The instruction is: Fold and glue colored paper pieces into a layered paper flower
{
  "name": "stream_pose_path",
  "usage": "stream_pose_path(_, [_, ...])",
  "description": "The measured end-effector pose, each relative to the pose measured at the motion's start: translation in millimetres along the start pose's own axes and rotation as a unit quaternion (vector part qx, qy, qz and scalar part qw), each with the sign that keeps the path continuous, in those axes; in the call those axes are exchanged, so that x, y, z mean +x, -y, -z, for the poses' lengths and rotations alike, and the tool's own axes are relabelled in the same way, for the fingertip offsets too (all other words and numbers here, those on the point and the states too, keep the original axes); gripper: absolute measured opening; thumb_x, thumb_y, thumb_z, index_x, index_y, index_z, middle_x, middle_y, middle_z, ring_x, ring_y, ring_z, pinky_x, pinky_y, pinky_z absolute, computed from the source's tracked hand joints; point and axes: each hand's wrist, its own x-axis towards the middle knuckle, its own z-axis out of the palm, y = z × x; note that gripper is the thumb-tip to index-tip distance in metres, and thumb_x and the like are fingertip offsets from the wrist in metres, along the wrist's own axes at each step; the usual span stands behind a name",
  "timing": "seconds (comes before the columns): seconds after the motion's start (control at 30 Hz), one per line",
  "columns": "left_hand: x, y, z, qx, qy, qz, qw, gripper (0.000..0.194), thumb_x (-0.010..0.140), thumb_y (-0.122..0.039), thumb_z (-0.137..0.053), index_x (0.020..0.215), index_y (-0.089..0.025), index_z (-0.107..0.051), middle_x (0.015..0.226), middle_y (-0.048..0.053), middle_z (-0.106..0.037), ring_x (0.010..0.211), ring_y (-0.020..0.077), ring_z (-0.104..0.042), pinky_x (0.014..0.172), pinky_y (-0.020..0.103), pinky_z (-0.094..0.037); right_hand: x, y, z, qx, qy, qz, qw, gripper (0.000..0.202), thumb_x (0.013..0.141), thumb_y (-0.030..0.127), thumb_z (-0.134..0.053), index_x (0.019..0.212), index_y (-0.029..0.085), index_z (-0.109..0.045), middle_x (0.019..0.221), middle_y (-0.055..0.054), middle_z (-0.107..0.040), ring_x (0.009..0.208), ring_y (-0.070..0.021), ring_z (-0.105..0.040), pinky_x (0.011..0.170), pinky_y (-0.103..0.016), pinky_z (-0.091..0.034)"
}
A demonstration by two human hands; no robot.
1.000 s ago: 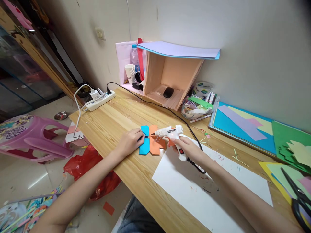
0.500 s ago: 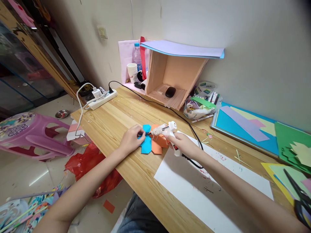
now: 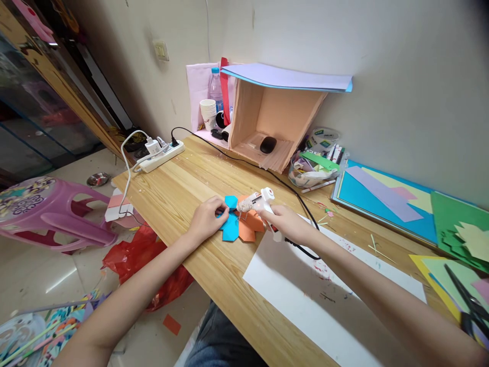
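Note:
My right hand (image 3: 280,220) is wrapped round the handle of a white hot glue gun (image 3: 255,201), its nozzle pointing left at the middle of some cut paper. That paper has blue petal-like pieces (image 3: 231,229) on the left and orange petal-like pieces (image 3: 248,228) on the right, lying on the wooden table (image 3: 217,285). At the left edge of the blue paper, my left hand (image 3: 208,218) pinches it between thumb and fingers. The nozzle tip is close to the paper's centre; whether it touches I cannot tell.
A black cord (image 3: 229,155) runs from the power strip (image 3: 162,157) across the table. White paper (image 3: 290,295) lies under my right forearm. Black scissors (image 3: 468,295) rest at the right edge. A cardboard box (image 3: 290,114) and a tub of scraps (image 3: 311,173) stand behind.
The glue gun and my right hand have shifted slightly, with the gun tilting a little. My left hand keeps its pinch on the blue paper.

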Motion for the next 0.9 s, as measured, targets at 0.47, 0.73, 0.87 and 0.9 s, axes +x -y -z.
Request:
stream_pose_path(0.47, [-1.9,-1.9,5.6,0.007,0.030,-0.019,0.999,0.018,0.082,-0.028,-0.049,0.077,-0.018,-0.064,0.084,0.004,-0.059,0.074,0.0135,-0.056,0.068,0.026,-0.046,-8.4,-6.1,6.8,0.002,0.018,-0.030,0.999,0.046,0.081,0.051,-0.038,0.052,0.017,-0.050,0.053,0.000,-0.051,0.050,-0.0129,-0.046,0.051,-0.026,-0.031])
stream_pose_path(0.73, [7.2,0.6,2.7,0.001,0.046,0.060,0.997,0.022,0.077,-0.038,-0.055,0.075,-0.020,-0.068,0.079,0.003,-0.060,0.067,0.0136,-0.056,0.060,0.026,-0.044,-10.3,-3.5,10.6,0.083,0.028,-0.107,0.990,0.038,0.077,0.050,-0.043,0.059,0.017,-0.050,0.056,0.000,-0.051,0.047,-0.0110,-0.043,0.045,-0.025,-0.029])
stream_pose_path(0.87, [15.8,1.0,-0.4,0.027,0.046,0.081,0.995,0.022,0.070,-0.041,-0.062,0.069,-0.020,-0.069,0.071,0.002,-0.061,0.066,0.0151,-0.055,0.057,0.026,-0.041,-11.0,-5.0,12.3,0.122,0.038,-0.099,0.987,0.037,0.077,0.049,-0.043,0.060,0.017,-0.052,0.055,0.001,-0.050,0.047,-0.0108,-0.042,0.045,-0.024,-0.029])
stream_pose_path(0.9, [17.5,1.0,-0.7,0.033,0.048,0.088,0.994,0.022,0.068,-0.041,-0.064,0.067,-0.020,-0.069,0.070,0.002,-0.062,0.065,0.0151,-0.055,0.055,0.026,-0.040,-11.6,-5.2,13.1,0.133,0.044,-0.096,0.985,0.037,0.078,0.048,-0.043,0.060,0.017,-0.053,0.054,0.001,-0.050,0.048,-0.0109,-0.042,0.046,-0.025,-0.030])
